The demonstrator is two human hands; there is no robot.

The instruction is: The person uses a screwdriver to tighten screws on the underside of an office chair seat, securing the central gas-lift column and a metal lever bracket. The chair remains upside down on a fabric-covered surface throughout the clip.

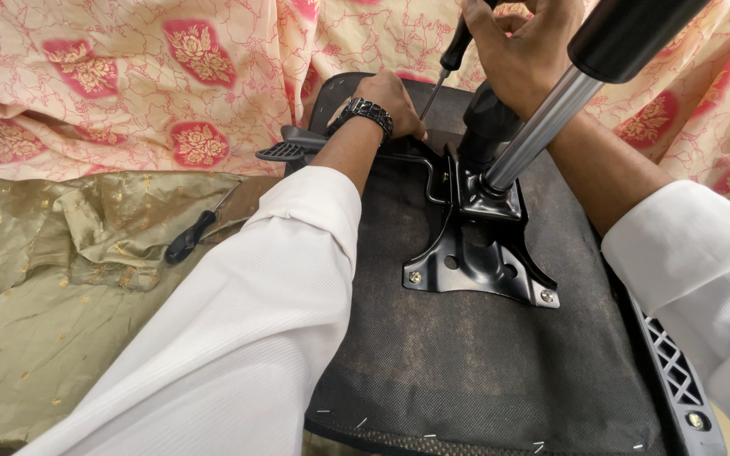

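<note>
White sleeves lead to the right hand (521, 59) gripping a screwdriver (451, 59) (left hand (392, 100) flat on mechanism (475, 245)).

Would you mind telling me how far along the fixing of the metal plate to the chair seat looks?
Done: two near-corner screws sit in the black mounting plate on the upturned seat. In hand: the right hand works a screwdriver at the plate's far side while the left hand steadies there. Left: the far fixings are hidden, so I cannot tell. A second screwdriver lies unused.
</note>
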